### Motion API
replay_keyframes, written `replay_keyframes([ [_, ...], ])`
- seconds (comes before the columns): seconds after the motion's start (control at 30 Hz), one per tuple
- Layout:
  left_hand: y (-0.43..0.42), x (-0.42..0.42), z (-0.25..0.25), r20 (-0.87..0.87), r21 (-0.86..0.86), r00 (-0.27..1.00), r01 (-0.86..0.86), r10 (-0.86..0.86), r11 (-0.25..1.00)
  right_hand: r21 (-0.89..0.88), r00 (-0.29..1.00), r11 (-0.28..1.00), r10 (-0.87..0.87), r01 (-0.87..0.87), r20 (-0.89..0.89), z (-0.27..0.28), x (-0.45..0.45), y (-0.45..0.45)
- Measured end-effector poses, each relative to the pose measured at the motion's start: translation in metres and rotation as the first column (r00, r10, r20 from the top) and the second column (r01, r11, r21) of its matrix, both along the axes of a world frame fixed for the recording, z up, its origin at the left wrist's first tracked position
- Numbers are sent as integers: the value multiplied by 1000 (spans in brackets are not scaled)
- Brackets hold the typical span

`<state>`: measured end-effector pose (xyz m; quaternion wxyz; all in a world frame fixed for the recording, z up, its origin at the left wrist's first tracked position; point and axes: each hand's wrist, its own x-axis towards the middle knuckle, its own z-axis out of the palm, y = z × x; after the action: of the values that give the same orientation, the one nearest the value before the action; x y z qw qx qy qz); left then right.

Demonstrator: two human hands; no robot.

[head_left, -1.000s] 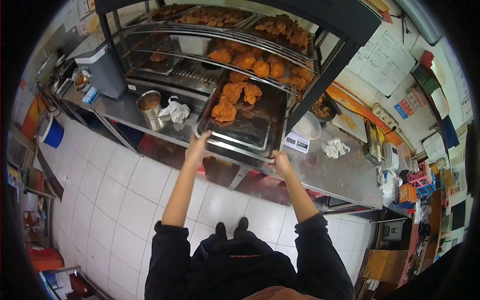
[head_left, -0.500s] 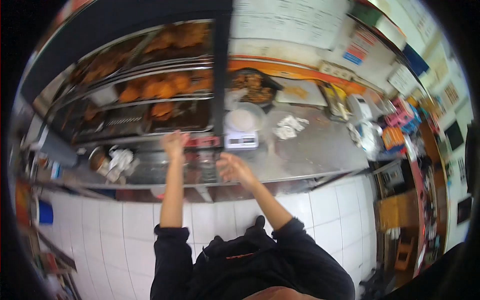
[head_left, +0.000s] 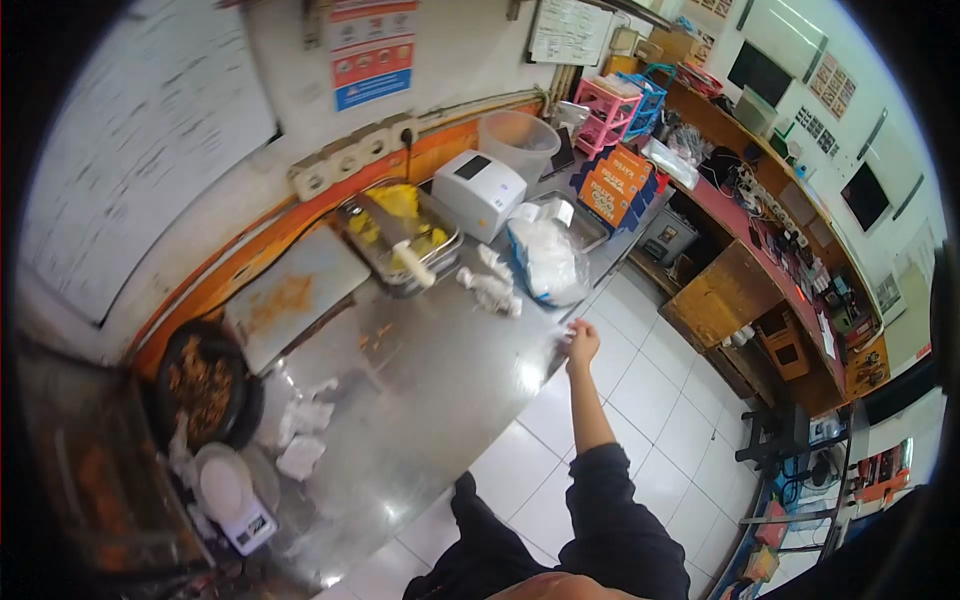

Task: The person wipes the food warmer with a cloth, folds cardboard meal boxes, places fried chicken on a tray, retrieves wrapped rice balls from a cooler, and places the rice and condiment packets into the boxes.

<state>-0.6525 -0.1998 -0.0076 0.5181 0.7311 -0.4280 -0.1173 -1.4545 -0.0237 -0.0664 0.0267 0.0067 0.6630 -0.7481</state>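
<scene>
So you're holding your right hand (head_left: 583,345) out by the near corner of the metal desk (head_left: 440,370), fingers loosely curled and partly closed. There's something pale by the fingertips, but I honestly can't tell if you're gripping it. Your left hand isn't showing, so no clue what it's doing.

The white plastic bag (head_left: 550,262) is the thing you're nearest to, sitting just beyond your fingers near the desk's end. A crumpled tissue (head_left: 492,290) is lying beside it, and a white machine (head_left: 480,190) is standing behind, with a clear tub (head_left: 520,140) next to that. An orange box (head_left: 615,190) is standing on the bag's other side.

Further along you're getting a metal tray (head_left: 455,245) with yellow stuff inside and a white-handled tool (head_left: 413,262) lying across it. Then a stained cutting board (head_left: 300,290), a black pan (head_left: 236,365) holding browned pieces, and a kitchen scale (head_left: 240,515) down by more crumpled white stuff (head_left: 305,430).
</scene>
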Motion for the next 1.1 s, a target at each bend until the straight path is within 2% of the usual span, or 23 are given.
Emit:
replay_keyframes([
  [0.03,7,-40,-14,27,76,999,31,-33,997,48,986,993,-104,111,-132,-19,-57,-9],
  [0.1,30,-119,-44,68,263,990,100,-121,960,334,957,902,-221,274,-187,-28,-151,-25],
  [0.13,40,-153,-61,67,357,982,143,-179,923,327,958,906,-219,270,-186,-42,-197,-33],
  [0.2,60,-210,-92,51,544,953,224,-298,809,526,972,820,-157,226,-173,-74,-274,-48],
  [0.23,70,-235,-108,30,619,936,258,-351,741,528,975,822,-144,212,-166,-75,-295,-60],
  [0.3,87,-267,-128,-13,739,897,307,-442,600,265,974,964,-61,1,220,-78,-322,-80],
  [0.4,105,-296,-142,-64,835,841,340,-537,432,200,924,980,-84,9,373,-92,-345,-106],
  [0.53,123,-310,-147,-124,899,777,351,-617,262,251,898,968,-119,10,423,-95,-352,-110],
  [0.6,131,-310,-149,-137,920,748,340,-649,197,-167,947,985,5,51,320,-100,-346,-99],
  [0.63,135,-309,-150,-144,928,737,332,-660,169,-170,948,984,2,55,319,-96,-340,-90],
  [0.77,154,-295,-156,-177,957,688,288,-704,41,-144,996,989,-20,33,92,-63,-305,-29],
  [0.83,166,-283,-157,-192,967,663,253,-723,-25,-114,998,993,17,-24,-64,-26,-276,7],
  [0.93,191,-264,-152,-225,974,607,168,-762,-154,47,966,993,117,-109,-232,45,-204,54],
  [1.0,199,-255,-135,-268,963,489,112,-830,-245,170,936,963,248,-209,-251,82,-145,77],
  [1.03,192,-260,-111,-298,953,426,188,-854,-239,216,914,935,330,-282,-237,99,-111,84],
  [1.07,177,-269,-73,-372,878,350,432,-860,-204,235,886,904,408,-357,-221,115,-74,88],
  [1.1,170,-270,-57,-414,770,314,622,-854,-144,131,882,903,428,-409,-197,123,-34,81],
])
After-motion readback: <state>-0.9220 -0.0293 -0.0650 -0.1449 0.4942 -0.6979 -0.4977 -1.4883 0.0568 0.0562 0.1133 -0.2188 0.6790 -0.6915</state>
